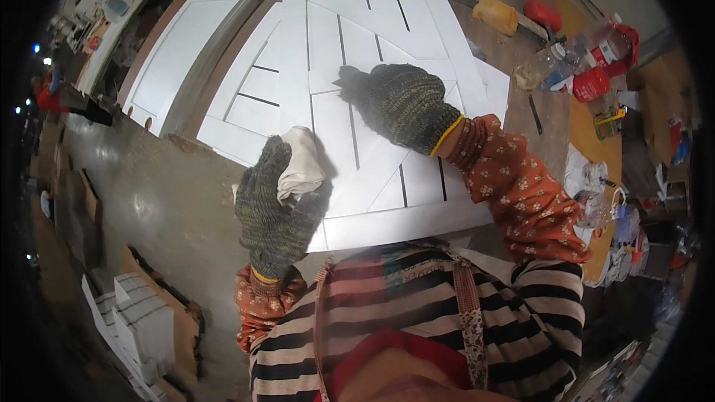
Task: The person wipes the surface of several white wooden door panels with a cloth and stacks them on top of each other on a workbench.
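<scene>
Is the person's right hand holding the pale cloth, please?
No, the left hand holds the pale cloth, and the right hand is apart from it.

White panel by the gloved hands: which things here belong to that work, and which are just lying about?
Seems part of the job:
white panel with dark lines
cream cloth, in the gloved left hand

Probably just lying about:
red container
black strip
stacked white boards, lower left

The white panel [370, 171] looks smooth and half-glossy. The right glove [406, 108] is of rough knitted yarn, the rag [302, 164] of matt cloth, the worktop [555, 112] of dull wood.
</scene>
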`<action>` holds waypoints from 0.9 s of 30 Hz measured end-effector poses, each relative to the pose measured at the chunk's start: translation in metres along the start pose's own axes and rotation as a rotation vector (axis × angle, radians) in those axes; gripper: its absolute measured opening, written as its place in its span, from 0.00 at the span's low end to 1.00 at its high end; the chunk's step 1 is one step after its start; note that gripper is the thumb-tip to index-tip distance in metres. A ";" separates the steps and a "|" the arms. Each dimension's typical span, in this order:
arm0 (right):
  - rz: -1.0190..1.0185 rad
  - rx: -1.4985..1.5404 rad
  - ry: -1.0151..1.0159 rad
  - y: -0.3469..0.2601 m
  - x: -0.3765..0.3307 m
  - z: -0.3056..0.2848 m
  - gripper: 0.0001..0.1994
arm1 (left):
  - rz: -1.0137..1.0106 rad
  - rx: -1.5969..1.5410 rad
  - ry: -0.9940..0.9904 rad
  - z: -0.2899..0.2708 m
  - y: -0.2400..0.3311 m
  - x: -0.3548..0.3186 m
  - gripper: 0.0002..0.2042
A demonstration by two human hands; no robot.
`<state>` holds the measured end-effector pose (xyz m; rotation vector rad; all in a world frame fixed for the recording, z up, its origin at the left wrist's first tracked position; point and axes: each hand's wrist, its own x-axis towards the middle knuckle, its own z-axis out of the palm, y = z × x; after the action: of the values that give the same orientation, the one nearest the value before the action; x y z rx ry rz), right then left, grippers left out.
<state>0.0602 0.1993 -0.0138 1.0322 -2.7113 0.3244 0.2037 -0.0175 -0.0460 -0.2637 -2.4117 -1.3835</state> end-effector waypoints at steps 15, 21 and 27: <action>-0.374 -0.107 0.390 0.063 -0.002 -0.006 0.12 | -0.730 0.125 0.072 -0.004 -0.022 -0.005 0.23; -0.200 -0.051 0.395 0.102 -0.073 -0.048 0.15 | -0.667 -1.115 0.272 -0.007 -0.065 -0.079 0.19; 0.359 0.516 0.315 0.082 -0.139 -0.061 0.17 | -0.821 -1.186 -0.061 0.003 -0.079 -0.113 0.17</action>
<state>0.1139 0.3632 -0.0059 0.5166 -2.5543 1.1871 0.2814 -0.0535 -0.1545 0.4856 -1.4155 -3.0494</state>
